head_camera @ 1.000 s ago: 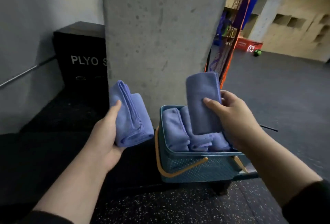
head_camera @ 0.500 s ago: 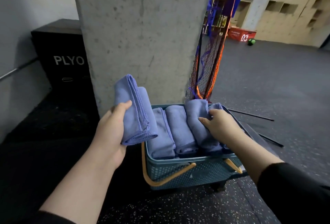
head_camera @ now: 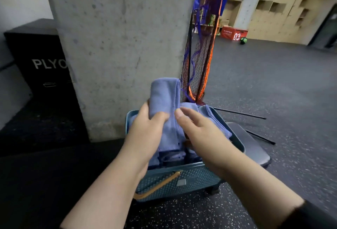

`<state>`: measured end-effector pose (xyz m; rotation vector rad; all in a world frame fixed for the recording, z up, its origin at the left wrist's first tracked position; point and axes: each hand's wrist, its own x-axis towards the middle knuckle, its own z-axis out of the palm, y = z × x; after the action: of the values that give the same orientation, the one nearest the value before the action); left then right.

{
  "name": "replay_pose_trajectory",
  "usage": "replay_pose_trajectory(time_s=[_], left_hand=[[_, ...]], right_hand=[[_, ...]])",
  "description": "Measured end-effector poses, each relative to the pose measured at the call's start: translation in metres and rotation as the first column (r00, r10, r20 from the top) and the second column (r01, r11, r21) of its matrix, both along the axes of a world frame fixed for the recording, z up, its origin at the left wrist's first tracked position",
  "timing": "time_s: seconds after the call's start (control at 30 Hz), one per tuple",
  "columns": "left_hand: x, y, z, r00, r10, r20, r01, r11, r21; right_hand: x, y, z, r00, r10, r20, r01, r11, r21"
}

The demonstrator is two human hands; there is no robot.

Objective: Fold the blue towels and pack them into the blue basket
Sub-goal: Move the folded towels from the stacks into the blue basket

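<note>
A blue basket with tan handles stands on the speckled floor in front of a concrete pillar. Several folded blue towels lie inside it, mostly hidden by my arms. My left hand grips a folded blue towel held upright over the basket, thumb across its front. My right hand hovers over the basket's right half with fingers stretched toward that towel, touching or nearly touching its edge and holding nothing.
The concrete pillar rises right behind the basket. A black plyo box sits at left. An orange and blue net hangs at the pillar's right. A grey pad and thin black rods lie right of the basket.
My right hand has let go of the towel it tucked into the basket and reached left. My left hand has carried its folded towel rightward, over the basket.
</note>
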<state>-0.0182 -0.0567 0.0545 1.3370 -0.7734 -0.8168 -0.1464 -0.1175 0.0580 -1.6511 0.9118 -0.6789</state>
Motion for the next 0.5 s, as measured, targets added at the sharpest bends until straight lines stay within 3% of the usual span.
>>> replay_pose_trajectory(time_s=[0.17, 0.23, 0.3, 0.37, 0.43, 0.5], left_hand=[[-0.021, -0.003, 0.001, 0.959, -0.270, -0.080, 0.267, 0.962, -0.051], [-0.015, -0.005, -0.004, 0.983, -0.181, 0.025, 0.182, 0.982, -0.044], [-0.002, -0.011, -0.010, 0.957, 0.021, 0.288, -0.008, 0.999, -0.046], [0.009, -0.013, -0.013, 0.867, 0.124, 0.482, -0.113, 0.992, -0.052], [0.018, -0.014, -0.017, 0.820, 0.160, 0.549, -0.159, 0.986, -0.049], [0.024, -0.012, -0.017, 0.804, 0.185, 0.566, -0.193, 0.980, -0.047]], right_hand=[[-0.025, -0.009, 0.010, 0.973, -0.128, 0.190, 0.119, 0.991, 0.053], [-0.039, -0.027, 0.018, 0.970, -0.194, 0.143, 0.201, 0.979, -0.037], [-0.054, -0.050, 0.023, 0.966, -0.253, 0.042, 0.257, 0.960, -0.111], [-0.065, -0.072, 0.023, 0.955, -0.279, -0.099, 0.260, 0.951, -0.168], [-0.071, -0.091, 0.013, 0.905, -0.295, -0.308, 0.217, 0.940, -0.264], [-0.074, -0.106, -0.002, 0.747, -0.325, -0.580, 0.065, 0.904, -0.423]])
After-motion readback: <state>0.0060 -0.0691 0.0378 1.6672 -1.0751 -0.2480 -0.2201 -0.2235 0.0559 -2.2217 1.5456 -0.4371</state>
